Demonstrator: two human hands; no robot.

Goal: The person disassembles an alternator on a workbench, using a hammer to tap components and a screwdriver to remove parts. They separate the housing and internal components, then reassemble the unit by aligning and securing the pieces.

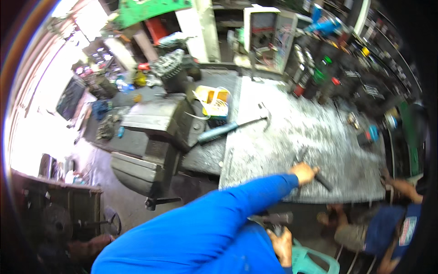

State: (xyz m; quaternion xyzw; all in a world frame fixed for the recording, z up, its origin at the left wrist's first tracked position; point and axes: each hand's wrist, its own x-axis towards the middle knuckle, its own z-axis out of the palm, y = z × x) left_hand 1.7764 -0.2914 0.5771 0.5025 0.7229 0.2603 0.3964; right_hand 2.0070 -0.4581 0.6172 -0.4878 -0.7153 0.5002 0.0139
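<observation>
My left arm, in a blue sleeve, stretches across to the metal-topped workbench (260,160). There my left hand (303,174) is closed around a dark, bar-shaped tool (324,181), which lies slanting on the bench top near its front edge. Part of the tool is hidden under the fingers. Lower down, in front of the bench, my right hand (280,244) grips a hammer-like tool (279,218) with a dark, blunt metal head; its handle is mostly covered by the hand. A claw hammer (219,131) with a blue grip rests farther left on the bench, touched by neither hand.
A large bench vise (155,116) stands at the left, beside a yellow box (213,99). Bottles (320,71) and a blue-and-black power tool (368,136) line the right side. Another person (388,223) sits at the lower right, near a green plastic stool (312,258).
</observation>
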